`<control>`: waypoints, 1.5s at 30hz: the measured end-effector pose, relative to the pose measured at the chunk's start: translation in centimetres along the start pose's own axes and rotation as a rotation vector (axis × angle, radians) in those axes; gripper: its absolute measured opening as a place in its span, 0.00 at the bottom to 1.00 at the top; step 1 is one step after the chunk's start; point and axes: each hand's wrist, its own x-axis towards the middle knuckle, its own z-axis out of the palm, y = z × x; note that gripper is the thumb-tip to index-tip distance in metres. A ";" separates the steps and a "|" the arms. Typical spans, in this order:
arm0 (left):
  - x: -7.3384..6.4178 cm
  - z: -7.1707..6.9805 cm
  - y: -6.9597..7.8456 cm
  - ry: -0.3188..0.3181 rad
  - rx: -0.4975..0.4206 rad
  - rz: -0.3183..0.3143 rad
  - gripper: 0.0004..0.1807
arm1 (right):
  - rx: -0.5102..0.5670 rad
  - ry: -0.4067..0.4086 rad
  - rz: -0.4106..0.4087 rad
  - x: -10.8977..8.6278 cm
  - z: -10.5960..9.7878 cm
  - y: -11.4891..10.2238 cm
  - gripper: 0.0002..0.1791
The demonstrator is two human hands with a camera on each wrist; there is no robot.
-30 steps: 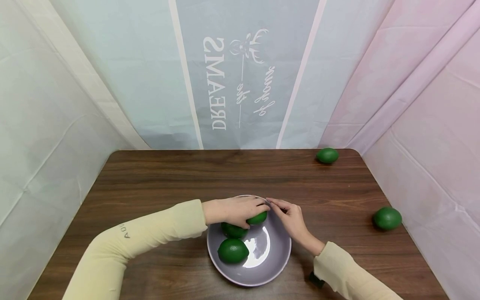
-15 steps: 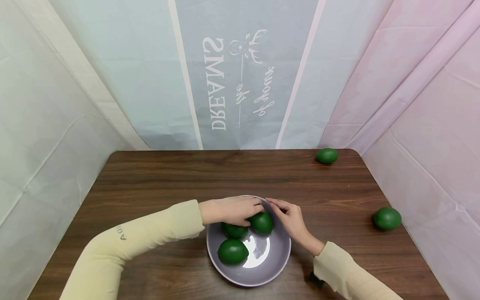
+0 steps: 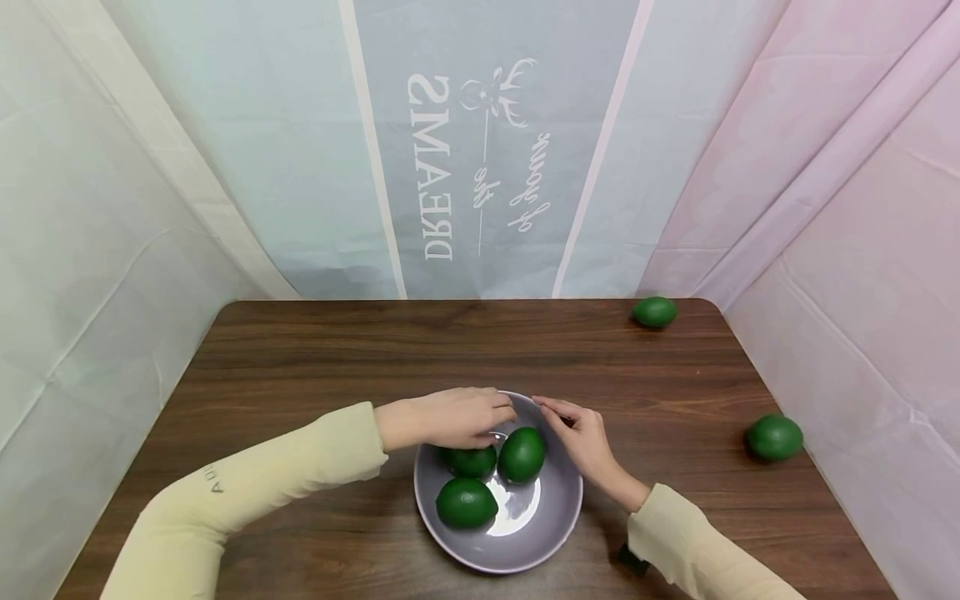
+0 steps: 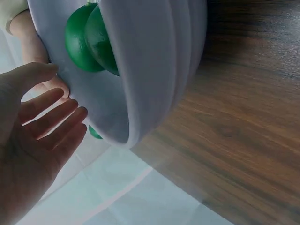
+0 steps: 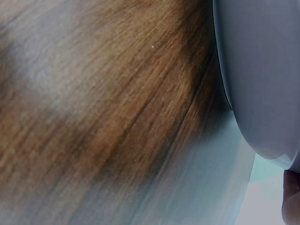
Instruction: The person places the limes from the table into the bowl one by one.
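A round grey-purple bowl (image 3: pixel 543 529) stands on the table with three green limes inside. One lime (image 3: pixel 522 456) lies at the far right, another lime (image 3: pixel 467 502) nearer the front, and a third lime (image 3: pixel 474 462) is partly covered by my left hand (image 3: pixel 453 417). That hand hovers over the bowl's far left rim, its fingers loosely bent and holding nothing, as the left wrist view shows. With thumb and fingers, my right hand (image 3: pixel 585 442) pinches the bowl's far right rim. In the right wrist view only a fingertip (image 5: pixel 291 197) shows below the bowl wall (image 5: pixel 267 79).
A lime (image 3: pixel 655 312) lies at the far right corner of the wooden table (image 3: pixel 337 350). Another lime (image 3: pixel 775 437) sits near its right edge. A small dark object (image 3: pixel 633 559) is partly under the right sleeve. Cloth curtains enclose the back and sides.
My left hand has let go of the far right lime and drawn back to the left. That lime now rests in the bowl, slightly turned. The right hand stays on the rim.
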 end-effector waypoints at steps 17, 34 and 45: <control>-2.5 0.7 -0.6 0.188 -0.131 -0.085 0.19 | 0.007 -0.001 -0.010 0.1 0.0 0.0 0.10; -3.6 1.7 -0.9 0.384 -0.285 -0.169 0.20 | 0.010 -0.006 -0.006 0.1 0.0 0.1 0.10; -4.0 3.0 -1.2 0.468 -0.379 -0.242 0.21 | 0.009 -0.003 -0.005 0.1 0.0 0.1 0.10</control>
